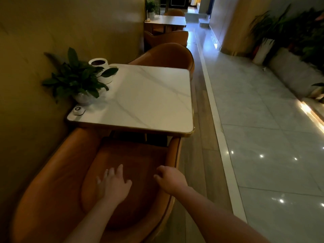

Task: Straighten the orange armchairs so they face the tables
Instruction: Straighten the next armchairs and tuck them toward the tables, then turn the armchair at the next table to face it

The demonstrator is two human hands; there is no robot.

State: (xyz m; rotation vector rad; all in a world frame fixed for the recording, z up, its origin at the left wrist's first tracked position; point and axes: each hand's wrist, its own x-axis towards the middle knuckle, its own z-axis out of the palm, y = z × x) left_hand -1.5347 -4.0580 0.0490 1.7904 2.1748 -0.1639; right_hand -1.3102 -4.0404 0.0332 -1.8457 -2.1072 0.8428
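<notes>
In the head view, the near orange armchair (57, 172) is seen at 6 to 7 o'clock, its open front tucked under the near edge of the marble table (149, 95) at the centre. The left hand (112, 185) is held wide over the seat cushion at 6 o'clock, fingers straight and spread; whether the cushion is touched cannot be told. The right hand (170, 179) is placed just beside the chair's right arm, fingers curled; whether the arm is gripped cannot be told. A second orange armchair (166, 55) is set across the table at 12 o'clock. A potted plant (77, 79) and a call button (78, 109) are found on the table's 9 o'clock side.
</notes>
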